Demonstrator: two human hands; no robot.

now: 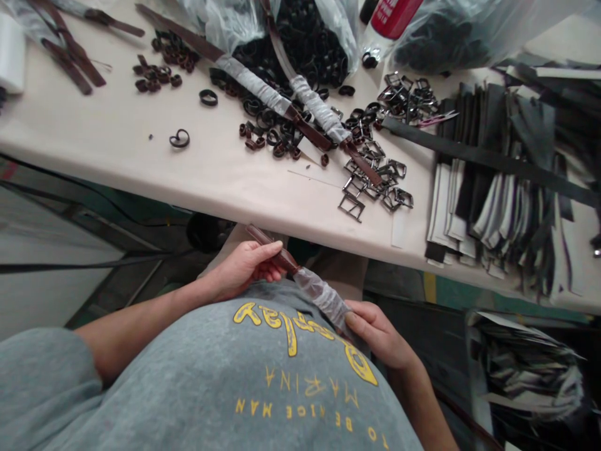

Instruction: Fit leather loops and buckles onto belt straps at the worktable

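A brown leather belt, its middle wrapped in crinkled clear plastic, slants across my lap just below the table edge. My left hand pinches its bare brown end between thumb and fingers. Farther down the belt, my right hand grips the wrapped part, covering some of it. Two more wrapped brown belts lie on the table ahead. Around their ends are metal buckles and small dark leather loops.
Strips in black and white are stacked at the table's right. A plastic bag of black loops and a red bottle stand at the back. More brown belts lie far left. Below right is a bin of scraps.
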